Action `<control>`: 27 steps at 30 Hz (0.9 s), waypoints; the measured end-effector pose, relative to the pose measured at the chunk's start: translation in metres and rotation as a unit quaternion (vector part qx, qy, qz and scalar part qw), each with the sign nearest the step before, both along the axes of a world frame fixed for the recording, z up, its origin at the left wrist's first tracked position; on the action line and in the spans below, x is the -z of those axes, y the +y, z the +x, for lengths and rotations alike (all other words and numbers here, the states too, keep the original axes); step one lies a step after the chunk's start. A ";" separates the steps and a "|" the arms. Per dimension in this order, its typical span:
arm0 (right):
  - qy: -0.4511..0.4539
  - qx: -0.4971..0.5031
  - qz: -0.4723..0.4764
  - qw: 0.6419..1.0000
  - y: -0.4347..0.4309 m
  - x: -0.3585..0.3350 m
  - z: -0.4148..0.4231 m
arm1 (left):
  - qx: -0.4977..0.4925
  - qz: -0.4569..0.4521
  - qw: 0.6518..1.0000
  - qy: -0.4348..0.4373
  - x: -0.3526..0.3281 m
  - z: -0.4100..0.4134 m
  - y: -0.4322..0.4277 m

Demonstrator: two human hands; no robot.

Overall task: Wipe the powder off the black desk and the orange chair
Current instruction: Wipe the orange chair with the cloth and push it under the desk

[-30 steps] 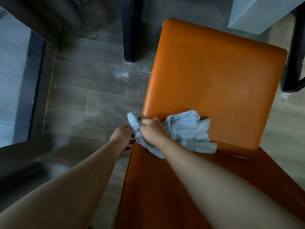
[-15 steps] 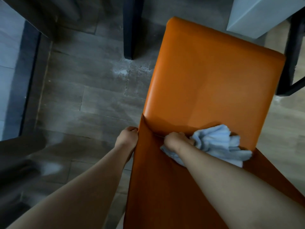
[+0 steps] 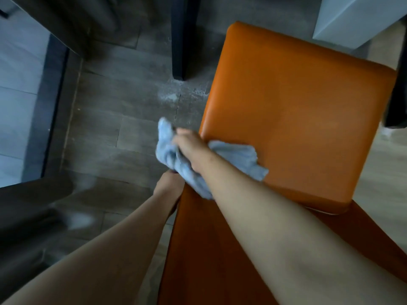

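The right hand (image 3: 187, 146) grips a bunched blue cloth (image 3: 237, 159) at the left back corner of the orange chair (image 3: 297, 119) seat. Part of the cloth hangs off the edge, over the floor (image 3: 123, 119). The rest of the seat lies toward 2 o'clock from that hand, its long way running toward 1 o'clock, so I think the next wipe goes that way. The left hand (image 3: 169, 183) holds the chair back's edge at 7 o'clock of the cloth; its fingers are hidden. White powder (image 3: 174, 96) sits on the floor. The bench top is not seen.
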State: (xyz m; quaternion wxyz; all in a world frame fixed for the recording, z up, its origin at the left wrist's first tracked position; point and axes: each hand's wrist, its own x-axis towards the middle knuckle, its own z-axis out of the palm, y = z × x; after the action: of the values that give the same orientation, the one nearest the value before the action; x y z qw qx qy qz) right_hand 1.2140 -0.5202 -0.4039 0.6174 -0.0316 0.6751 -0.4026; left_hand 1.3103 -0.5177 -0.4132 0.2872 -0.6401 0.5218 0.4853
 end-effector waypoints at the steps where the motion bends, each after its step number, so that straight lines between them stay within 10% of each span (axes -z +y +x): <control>1: 0.032 0.029 -0.027 0.999 -0.011 -0.002 -0.008 | -0.017 0.001 1.000 0.015 -0.005 0.001 0.001; 3: 0.192 -0.018 0.001 0.981 -0.011 -0.008 -0.028 | -0.051 -0.012 0.998 0.043 -0.013 0.001 0.001; 5: 0.309 -0.285 0.117 0.900 0.030 -0.006 -0.046 | -0.068 -0.019 0.996 0.050 -0.018 0.001 0.002; 7: 0.263 -0.532 0.248 0.765 0.083 -0.005 -0.051 | -0.056 -0.012 0.997 0.050 -0.019 -0.002 0.003; 9: 0.208 -0.603 0.313 0.704 0.114 0.001 -0.041 | -0.051 0.004 0.997 0.049 -0.021 -0.004 0.003; 15: 0.140 -0.377 0.305 0.863 0.075 0.014 -0.018 | -0.026 -0.022 0.999 0.032 -0.018 -0.003 0.004; 18: 0.064 -0.082 0.174 0.979 0.039 0.001 -0.013 | -0.080 -0.026 0.993 0.077 -0.017 0.003 0.005; 20: 0.029 0.081 0.115 0.990 0.024 -0.008 -0.020 | -0.127 -0.003 0.987 0.093 -0.029 0.003 0.003; 27: 0.149 -0.279 0.088 0.945 0.064 -0.021 0.011 | -0.334 0.047 0.939 0.063 -0.052 0.003 -0.005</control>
State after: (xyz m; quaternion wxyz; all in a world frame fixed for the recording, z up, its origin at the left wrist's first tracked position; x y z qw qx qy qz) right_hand 1.2247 -0.4565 -0.3826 0.5980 -0.2237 0.7561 -0.1442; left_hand 1.3128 -0.5229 -0.3616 0.1051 -0.7316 0.2716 0.6164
